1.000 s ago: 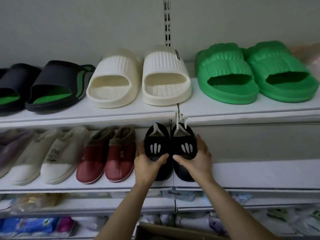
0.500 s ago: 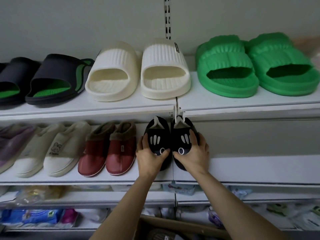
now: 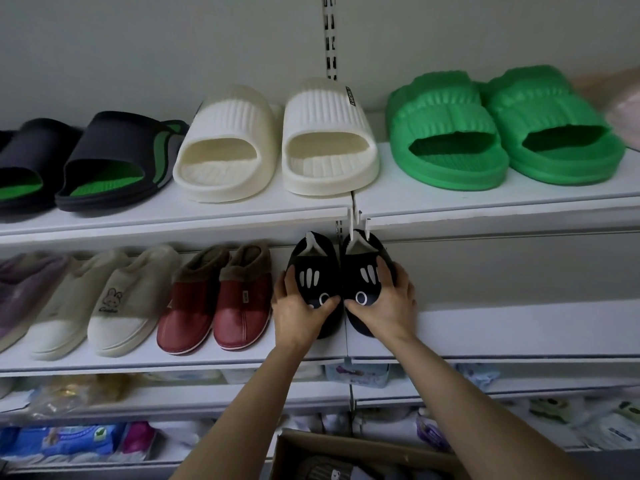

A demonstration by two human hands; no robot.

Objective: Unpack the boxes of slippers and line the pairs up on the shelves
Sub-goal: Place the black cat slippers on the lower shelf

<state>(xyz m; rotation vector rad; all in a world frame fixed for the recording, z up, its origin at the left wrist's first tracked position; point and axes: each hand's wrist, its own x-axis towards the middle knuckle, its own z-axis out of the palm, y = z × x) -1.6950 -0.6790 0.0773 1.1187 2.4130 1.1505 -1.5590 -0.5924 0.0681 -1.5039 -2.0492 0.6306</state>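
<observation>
Fingers of our left hand curl over the toe of the left black plush slipper with white claw marks; our right hand grips its mate likewise. Both slippers touch side by side on the white middle shelf, long axes running front to back, toes towards us, just right of the red pair. Below, we note an open brown cardboard box whose contents we cannot identify.

Your hands have pushed the black slippers further back on the middle shelf, toes down flatter.
</observation>
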